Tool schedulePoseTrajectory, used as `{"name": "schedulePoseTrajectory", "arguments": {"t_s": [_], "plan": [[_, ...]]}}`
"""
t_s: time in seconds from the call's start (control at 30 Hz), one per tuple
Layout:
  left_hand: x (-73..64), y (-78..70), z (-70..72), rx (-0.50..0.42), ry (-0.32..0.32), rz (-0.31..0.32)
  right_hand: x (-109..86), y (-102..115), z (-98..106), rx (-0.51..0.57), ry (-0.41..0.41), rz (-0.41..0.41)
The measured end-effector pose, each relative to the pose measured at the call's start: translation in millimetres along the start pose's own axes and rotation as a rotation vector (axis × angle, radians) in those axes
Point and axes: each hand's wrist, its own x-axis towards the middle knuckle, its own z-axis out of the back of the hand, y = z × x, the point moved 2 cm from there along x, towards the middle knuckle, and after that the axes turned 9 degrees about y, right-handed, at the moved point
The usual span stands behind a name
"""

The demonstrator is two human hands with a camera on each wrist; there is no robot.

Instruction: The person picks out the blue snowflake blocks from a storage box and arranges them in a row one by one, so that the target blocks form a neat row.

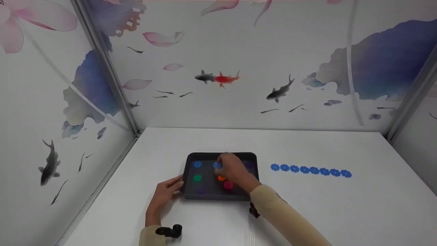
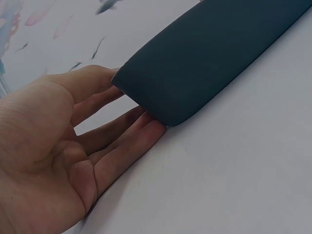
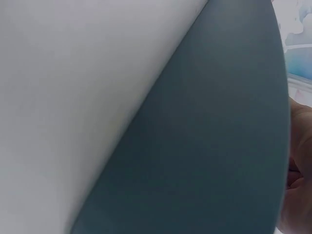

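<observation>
In the head view a dark tray (image 1: pixel 218 197) holds small flower-shaped plastic pieces. My right hand (image 1: pixel 234 168) is over its middle, thumb and fingertips around a blue flower-shaped piece (image 1: pixel 217 165), apparently pinching it. Below that hand lie an orange piece (image 1: pixel 221 178) and a pinkish-red piece (image 1: pixel 228 185). My left hand (image 1: pixel 165 193) touches the tray's left side. In the left wrist view, the left hand's extended digits rest against the tray's rim and lower corner (image 2: pixel 170 73). The tray wall (image 3: pixel 204 136) hides most of the right hand in the right wrist view.
Right of the tray, several blue flower-shaped pieces (image 1: pixel 314 170) form a row on the white table (image 1: pixel 307 147). Inside the tray are another blue piece (image 1: pixel 197 164), a green piece (image 1: pixel 197 178) and dim purple pieces (image 1: pixel 202 190). Printed panels (image 1: pixel 239 112) enclose the table.
</observation>
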Motion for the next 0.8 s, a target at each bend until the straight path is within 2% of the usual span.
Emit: {"name": "schedulePoseTrajectory", "arguments": {"t_s": [0.23, 0.47, 0.63, 0.8], "plan": [[-0.1, 0.9, -1.2, -0.002, -0.004, 0.011, -17.5, -10, 12, -0.023, -0.027, 0.015], [1.3, 0.6, -1.2, -0.028, 0.000, -0.005, -35.3, -20, 30, 0.066, -0.083, 0.024], [1.6, 1.1, -0.5, -0.030, -0.002, -0.003, -47.5, -27, 44, 0.101, -0.168, 0.029], [1.0, 2.1, -0.4, -0.008, -0.012, -0.003, -64.0, -38, 50, 0.060, -0.238, 0.070]]}}
